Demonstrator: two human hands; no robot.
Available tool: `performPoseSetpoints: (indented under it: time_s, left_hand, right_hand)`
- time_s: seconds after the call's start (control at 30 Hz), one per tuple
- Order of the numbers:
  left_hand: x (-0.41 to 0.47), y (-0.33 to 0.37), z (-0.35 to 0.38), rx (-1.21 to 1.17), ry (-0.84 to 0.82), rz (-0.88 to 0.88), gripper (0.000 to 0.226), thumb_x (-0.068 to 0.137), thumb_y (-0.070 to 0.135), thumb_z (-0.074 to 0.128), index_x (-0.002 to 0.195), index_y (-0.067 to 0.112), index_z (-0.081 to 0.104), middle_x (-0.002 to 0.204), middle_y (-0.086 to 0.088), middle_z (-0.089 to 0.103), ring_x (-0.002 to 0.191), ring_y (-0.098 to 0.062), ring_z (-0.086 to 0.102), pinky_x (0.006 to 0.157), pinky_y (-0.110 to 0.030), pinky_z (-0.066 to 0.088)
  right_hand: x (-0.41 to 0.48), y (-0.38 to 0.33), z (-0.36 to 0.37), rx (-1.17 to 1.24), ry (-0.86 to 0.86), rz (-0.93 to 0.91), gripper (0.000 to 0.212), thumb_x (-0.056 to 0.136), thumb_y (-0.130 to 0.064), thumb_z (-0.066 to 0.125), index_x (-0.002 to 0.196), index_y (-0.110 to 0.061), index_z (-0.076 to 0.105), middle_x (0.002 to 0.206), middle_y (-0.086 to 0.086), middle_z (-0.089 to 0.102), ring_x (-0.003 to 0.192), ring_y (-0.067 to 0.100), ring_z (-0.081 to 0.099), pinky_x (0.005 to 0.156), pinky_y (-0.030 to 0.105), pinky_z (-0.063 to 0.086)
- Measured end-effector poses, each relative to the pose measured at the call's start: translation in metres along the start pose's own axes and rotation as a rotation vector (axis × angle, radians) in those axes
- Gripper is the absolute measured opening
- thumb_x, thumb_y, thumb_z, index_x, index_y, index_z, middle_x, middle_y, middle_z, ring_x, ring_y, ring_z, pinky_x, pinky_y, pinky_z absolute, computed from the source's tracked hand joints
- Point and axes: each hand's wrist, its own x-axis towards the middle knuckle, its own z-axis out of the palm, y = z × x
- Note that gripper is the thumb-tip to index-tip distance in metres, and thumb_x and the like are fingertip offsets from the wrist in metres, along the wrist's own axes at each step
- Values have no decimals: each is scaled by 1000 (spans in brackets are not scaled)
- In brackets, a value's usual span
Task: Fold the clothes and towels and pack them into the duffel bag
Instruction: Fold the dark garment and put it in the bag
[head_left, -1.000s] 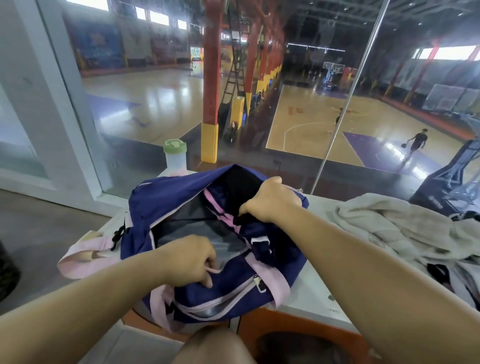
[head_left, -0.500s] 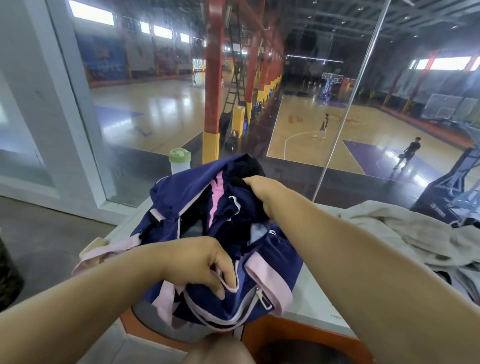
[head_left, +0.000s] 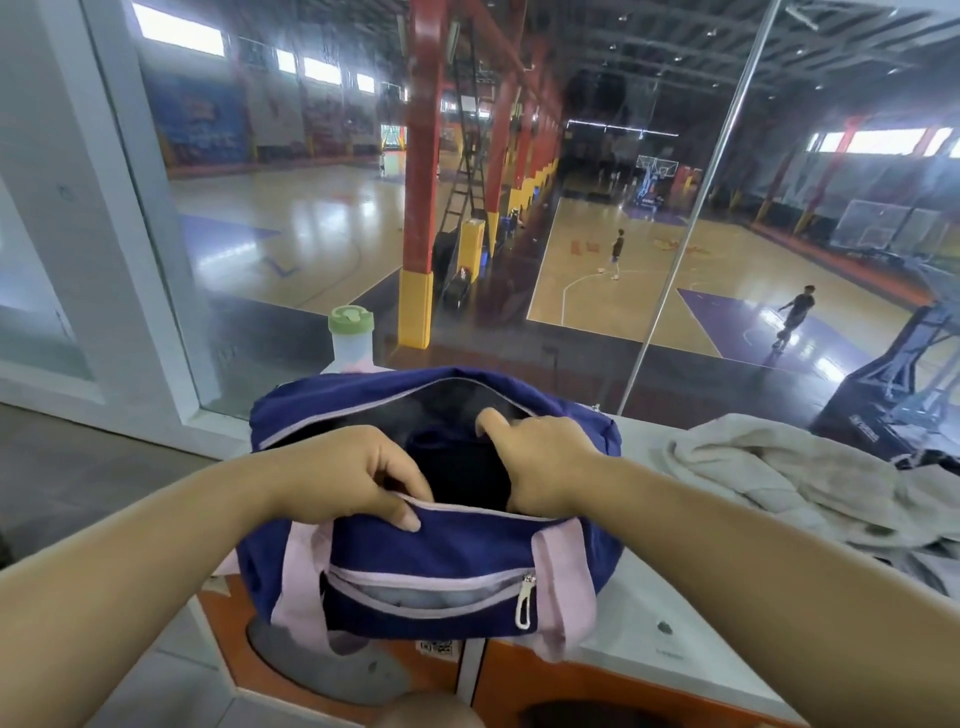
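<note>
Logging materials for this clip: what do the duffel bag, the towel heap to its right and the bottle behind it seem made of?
The duffel bag: woven fabric, perhaps nylon or canvas, matte navy; it creases softly. Its straps: pale pink webbing. The towel: likely terry cloth, off-white, fuzzy and rumpled. The bottle: translucent plastic by its look, with a matte green lid.

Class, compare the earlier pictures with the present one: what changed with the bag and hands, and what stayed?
The duffel bag, bunched up before, now sits upright with its mouth spread open. The right hand left the far rim and reaches into the opening. The left hand still grips the near rim; towel and bottle stayed put.
</note>
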Motion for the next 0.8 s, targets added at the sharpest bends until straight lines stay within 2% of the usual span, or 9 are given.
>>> performPoseSetpoints:
  time_s: [0.07, 0.2, 0.27, 0.33, 0.4, 0.5, 0.67, 0.8]
  left_hand:
    - [3, 1, 1, 12, 39, -9, 18, 82, 14, 69, 91, 28, 76, 93, 16, 73, 89, -2, 66, 82, -17, 51]
    - [8, 2, 4, 92, 117, -25, 17, 83, 20, 68, 90, 33, 75, 92, 20, 71, 89, 3, 63, 83, -16, 49]
    - [9, 1, 7, 120, 146, -29, 16, 83, 22, 68, 90, 35, 75, 92, 20, 71, 89, 3, 63, 83, -17, 49]
    - [10, -1, 9, 138, 159, -30, 14, 83, 24, 68, 88, 36, 74, 90, 21, 71, 88, 3, 63, 83, -19, 50]
    - [10, -1, 11, 160, 165, -28, 12, 83, 25, 68, 86, 35, 74, 89, 21, 70, 87, 3, 63, 82, -20, 50]
    - [10, 1, 14, 181, 199, -12, 10, 83, 27, 68, 87, 35, 73, 90, 24, 69, 88, 3, 62, 81, -17, 49]
    - [14, 19, 19, 224, 227, 22, 9, 85, 35, 64, 88, 40, 71, 92, 30, 67, 87, 6, 60, 72, -13, 46]
    - [28, 47, 31, 205, 240, 67, 7, 83, 35, 67, 87, 40, 71, 88, 29, 67, 85, 5, 60, 70, -14, 45]
  right_hand:
    - [-3, 9, 3, -71, -11, -45, 53, 78, -29, 64, 119, -16, 32, 102, 9, 62, 87, 31, 59, 63, 40, 45]
    - [2, 23, 26, -21, 33, 48, 60, 75, -31, 68, 121, -15, 33, 109, 10, 62, 93, 31, 58, 63, 37, 41]
    - [3, 31, 34, 64, -55, 50, 64, 77, -32, 67, 129, -18, 34, 127, 10, 54, 110, 30, 53, 82, 40, 47]
    - [3, 36, 34, 86, -161, 13, 65, 82, -29, 62, 139, -24, 31, 145, 7, 37, 129, 29, 39, 106, 42, 37]
    - [1, 38, 26, 105, -220, -26, 67, 83, -26, 61, 143, -27, 30, 151, 4, 28, 135, 27, 30, 112, 42, 29]
    - [-8, 37, 5, 175, -234, -66, 69, 80, -27, 67, 141, -24, 37, 146, 0, 40, 132, 21, 38, 111, 36, 32]
    - [-44, 45, -31, 298, -158, 18, 61, 81, -34, 70, 136, -28, 44, 134, -7, 53, 117, 14, 50, 97, 27, 39]
    - [-86, 61, -43, 342, -68, 92, 52, 83, -44, 66, 130, -29, 49, 123, -7, 60, 107, 14, 56, 94, 32, 46]
